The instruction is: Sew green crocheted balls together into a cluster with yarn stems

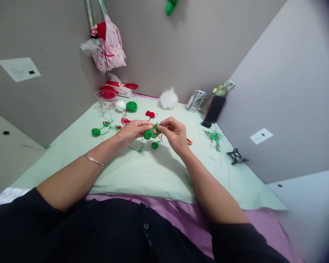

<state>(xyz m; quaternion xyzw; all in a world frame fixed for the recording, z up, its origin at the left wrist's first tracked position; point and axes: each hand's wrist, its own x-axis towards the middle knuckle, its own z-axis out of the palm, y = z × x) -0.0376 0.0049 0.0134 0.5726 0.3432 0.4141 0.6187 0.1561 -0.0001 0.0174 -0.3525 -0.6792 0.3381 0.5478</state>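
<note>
Over the middle of the table, my left hand [135, 130] is closed on a small green crocheted piece [149, 134], with the thumb along its top. From the other side my right hand [174, 134] pinches the upper right edge of the same piece between thumb and fingertips. Whether a hook or needle sits in that pinch is too small to tell. Just below hangs or lies a small green ball [155, 145], near a thin red strand. Behind the left hand is a tangle of red yarn [125, 119], and a small red piece [150, 114] lies farther back.
Left are green yarn balls [131, 106], a white ball [120, 106] and a clear tub [106, 100]. White stuffing [168, 98], a pen cup [196, 101] and a phone [215, 109] against a bottle stand behind. Yarn scraps [214, 137] and a black claw clip [236, 156] lie right.
</note>
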